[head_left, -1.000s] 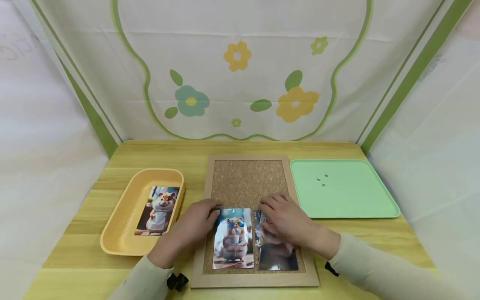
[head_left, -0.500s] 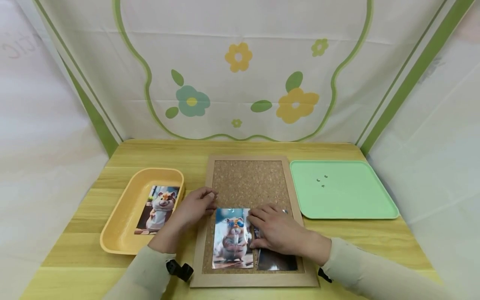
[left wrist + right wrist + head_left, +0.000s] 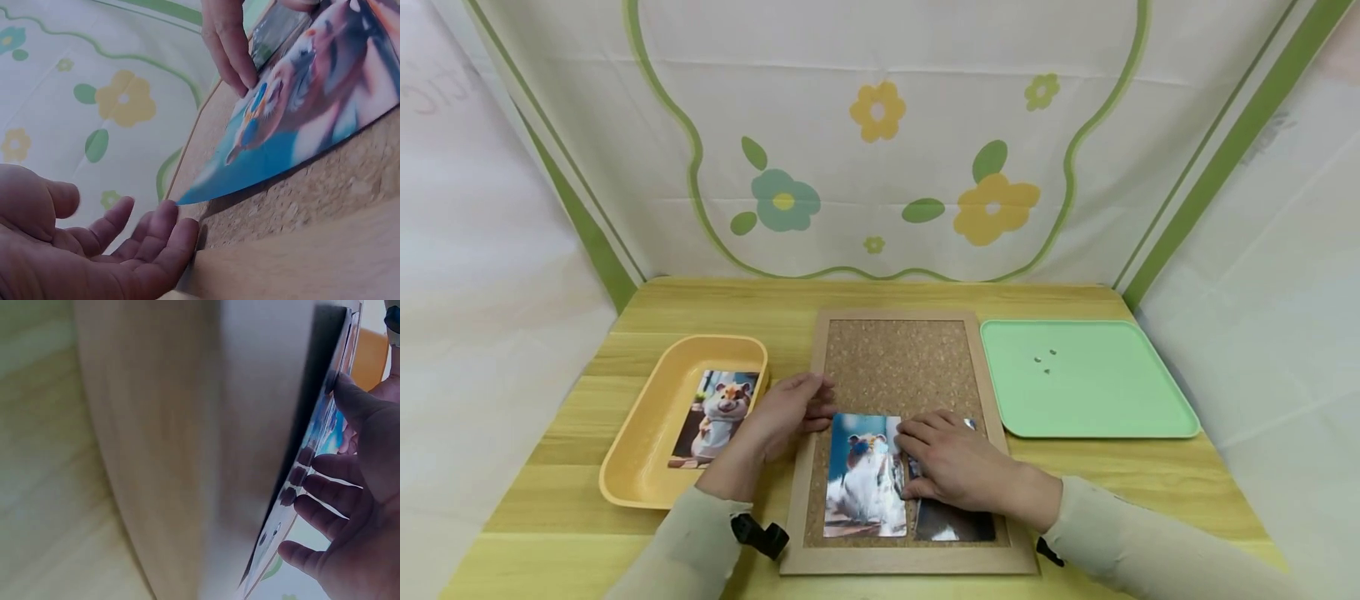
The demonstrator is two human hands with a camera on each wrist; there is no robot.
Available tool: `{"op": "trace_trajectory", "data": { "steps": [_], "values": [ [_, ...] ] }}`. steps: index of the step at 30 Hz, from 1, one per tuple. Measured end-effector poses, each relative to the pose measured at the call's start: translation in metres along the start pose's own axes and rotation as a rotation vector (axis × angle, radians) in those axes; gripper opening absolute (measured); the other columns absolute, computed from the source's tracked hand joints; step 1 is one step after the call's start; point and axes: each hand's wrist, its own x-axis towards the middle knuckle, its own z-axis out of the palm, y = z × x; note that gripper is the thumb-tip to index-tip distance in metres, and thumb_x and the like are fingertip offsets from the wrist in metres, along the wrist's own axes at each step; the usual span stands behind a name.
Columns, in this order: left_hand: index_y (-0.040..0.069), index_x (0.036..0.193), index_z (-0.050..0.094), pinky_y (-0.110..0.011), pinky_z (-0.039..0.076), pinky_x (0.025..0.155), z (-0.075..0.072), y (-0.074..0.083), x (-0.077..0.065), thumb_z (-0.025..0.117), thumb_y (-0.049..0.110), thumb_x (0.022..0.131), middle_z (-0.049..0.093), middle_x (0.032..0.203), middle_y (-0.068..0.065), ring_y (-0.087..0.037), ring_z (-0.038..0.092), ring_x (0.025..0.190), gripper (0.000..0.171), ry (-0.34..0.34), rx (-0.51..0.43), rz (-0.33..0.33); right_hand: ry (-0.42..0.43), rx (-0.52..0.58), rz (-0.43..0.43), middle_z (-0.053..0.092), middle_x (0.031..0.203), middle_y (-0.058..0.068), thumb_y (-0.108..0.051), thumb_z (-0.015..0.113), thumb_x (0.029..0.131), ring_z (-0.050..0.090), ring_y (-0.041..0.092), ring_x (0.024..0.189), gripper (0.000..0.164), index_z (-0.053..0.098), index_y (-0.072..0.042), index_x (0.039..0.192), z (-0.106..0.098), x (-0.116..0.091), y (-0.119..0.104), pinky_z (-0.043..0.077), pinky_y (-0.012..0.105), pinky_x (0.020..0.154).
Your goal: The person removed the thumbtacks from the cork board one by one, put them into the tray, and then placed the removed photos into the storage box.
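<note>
A framed cork board lies flat, with two glossy photos on its near half. The left photo shows a hamster in blue glasses; glare covers part of it. My right hand rests over the darker right photo, hiding most of it, and its fingertips reach the left photo's right edge. In the right wrist view the fingers are spread over the photo surface. My left hand is at the board's left edge, fingers loosely bent, fingertips at the left photo's far left corner.
On the left, a yellow tray holds another hamster photo. A green tray with a few tiny shiny pieces lies right of the board. A floral curtain hangs behind the wooden table.
My right hand has slid left, from the right photo to the gap between both photos. My left hand has drawn back slightly left. Glare on the left photo has shifted and grown.
</note>
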Motion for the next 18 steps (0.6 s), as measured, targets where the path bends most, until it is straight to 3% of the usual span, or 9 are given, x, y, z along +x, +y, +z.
{"op": "trace_trajectory", "data": {
  "steps": [5, 9, 14, 18],
  "values": [
    [0.001, 0.141, 0.057, -0.036, 0.063, 0.089, 0.002, -0.002, 0.001, 0.038, 0.043, 0.115, 0.060, 0.120, -0.016, -0.022, 0.064, 0.104, 0.053, 0.003, -0.101, -0.016, -0.003, 0.016, 0.004, 0.064, 0.144, 0.009, -0.061, 0.060, 0.101, 0.058, 0.029, 0.135, 0.065, 0.065, -0.010, 0.141, 0.001, 0.000, 0.000, 0.047, 0.050, 0.112],
    [0.001, 0.144, 0.053, -0.036, 0.063, 0.088, 0.000, -0.004, -0.001, 0.038, 0.047, 0.115, 0.056, 0.124, -0.015, -0.021, 0.062, 0.104, 0.056, -0.015, -0.150, -0.012, -0.009, 0.033, 0.013, 0.063, 0.145, 0.009, -0.061, 0.060, 0.101, 0.058, 0.029, 0.136, 0.066, 0.065, -0.009, 0.142, 0.001, 0.000, 0.001, 0.046, 0.051, 0.112],
    [0.000, 0.147, 0.048, -0.041, 0.063, 0.093, -0.005, -0.009, -0.008, 0.039, 0.042, 0.116, 0.058, 0.131, -0.018, -0.024, 0.067, 0.109, 0.053, -0.120, -0.141, -0.023, -0.009, 0.035, 0.015, 0.063, 0.145, 0.009, -0.062, 0.059, 0.101, 0.057, 0.028, 0.136, 0.066, 0.065, -0.009, 0.142, 0.002, 0.000, 0.001, 0.047, 0.050, 0.112],
    [-0.003, 0.149, 0.045, -0.041, 0.062, 0.095, -0.009, -0.014, -0.016, 0.051, 0.022, 0.113, 0.062, 0.134, -0.022, -0.026, 0.070, 0.111, 0.045, -0.252, -0.087, -0.012, -0.012, 0.035, 0.019, 0.063, 0.146, 0.010, -0.062, 0.059, 0.102, 0.057, 0.029, 0.137, 0.067, 0.065, -0.009, 0.142, 0.002, -0.001, 0.001, 0.046, 0.050, 0.113]
  ]
}}
